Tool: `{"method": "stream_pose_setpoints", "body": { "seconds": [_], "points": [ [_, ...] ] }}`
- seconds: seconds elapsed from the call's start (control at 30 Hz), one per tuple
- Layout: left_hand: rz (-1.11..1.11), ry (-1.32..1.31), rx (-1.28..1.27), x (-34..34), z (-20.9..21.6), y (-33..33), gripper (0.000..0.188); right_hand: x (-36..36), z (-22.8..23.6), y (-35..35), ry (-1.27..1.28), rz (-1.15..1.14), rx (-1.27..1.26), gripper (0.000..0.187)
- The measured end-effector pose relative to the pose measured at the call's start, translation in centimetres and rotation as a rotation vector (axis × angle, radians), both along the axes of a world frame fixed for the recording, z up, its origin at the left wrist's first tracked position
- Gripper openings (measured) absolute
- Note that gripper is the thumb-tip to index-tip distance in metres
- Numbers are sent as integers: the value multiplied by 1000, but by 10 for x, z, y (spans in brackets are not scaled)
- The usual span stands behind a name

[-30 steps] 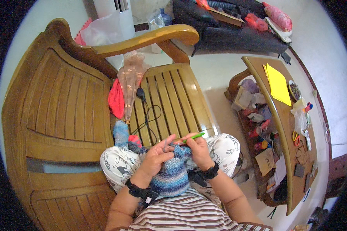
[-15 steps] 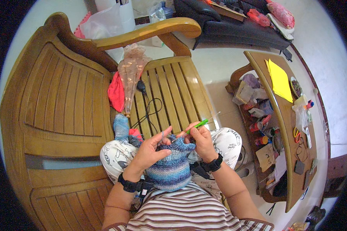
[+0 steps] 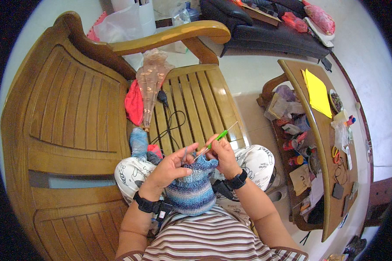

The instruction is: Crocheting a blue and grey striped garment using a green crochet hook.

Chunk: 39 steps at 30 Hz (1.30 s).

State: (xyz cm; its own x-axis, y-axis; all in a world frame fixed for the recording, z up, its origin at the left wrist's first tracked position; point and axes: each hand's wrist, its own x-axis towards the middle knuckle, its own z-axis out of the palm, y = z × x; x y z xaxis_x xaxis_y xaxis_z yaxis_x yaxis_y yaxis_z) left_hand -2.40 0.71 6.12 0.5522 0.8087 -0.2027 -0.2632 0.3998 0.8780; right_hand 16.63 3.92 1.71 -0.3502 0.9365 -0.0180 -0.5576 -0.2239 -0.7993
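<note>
Your left hand (image 3: 172,169) grips the knit (image 3: 190,195) by its upper edge, thumb flat on the near face, while the forefinger stands raised with a thin blue strand (image 3: 185,155) running at it. Your right hand (image 3: 224,157) pinches the hook (image 3: 221,135), a slim metal shaft with a smooth green grip; the shaft's lower end meets the knit's upper rim, and its other end points toward 1 o'clock. The hands sit close together, just apart, with the rim between them.

The knit, a soft, rounded pouch shape banded in blue, navy and pale grey, lies in your lap against your ribbed-looking striped top (image 3: 220,237). Its lower part is close-stitched; the rim is ruffled.

From the knit, a fuzzy, blue yarn cylinder (image 3: 138,142) is at 10 o'clock on the slatted, glossy wood bench (image 3: 204,93). At 11 lie a crumpled red cloth (image 3: 134,104) and a folded, sheer brown umbrella (image 3: 152,82). A thin black cable (image 3: 169,124) loops near 12. At 2, yellow sheets (image 3: 316,93) lie flat on the wooden table (image 3: 324,139).
</note>
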Motion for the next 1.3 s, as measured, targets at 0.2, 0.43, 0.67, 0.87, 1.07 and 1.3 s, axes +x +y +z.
{"method": "stream_pose_setpoints", "body": {
  "seconds": [0.2, 0.43, 0.67, 0.87, 1.07, 1.3],
  "points": [
    [87, 45, -38, 9, -1, -2, 79, 2, -1, 1, -42, 19, -1, 21],
    [135, 136, 82, 16, 0, -3, 75, 4, 11, 2, -153, 14, 43, 18],
    [244, 115, 65, 23, -1, -4, 74, 0, 29, -3, -302, -50, 174, 14],
    [247, -55, -38, 23, -8, -5, 72, -1, 25, -5, -249, -38, 157, 14],
    [254, -108, -40, 23, -8, -6, 71, -4, 30, -5, -255, -17, 110, 18],
    [234, -53, -19, 24, -2, -6, 70, -7, 30, -5, -193, -13, 79, 17]
  ]
}}
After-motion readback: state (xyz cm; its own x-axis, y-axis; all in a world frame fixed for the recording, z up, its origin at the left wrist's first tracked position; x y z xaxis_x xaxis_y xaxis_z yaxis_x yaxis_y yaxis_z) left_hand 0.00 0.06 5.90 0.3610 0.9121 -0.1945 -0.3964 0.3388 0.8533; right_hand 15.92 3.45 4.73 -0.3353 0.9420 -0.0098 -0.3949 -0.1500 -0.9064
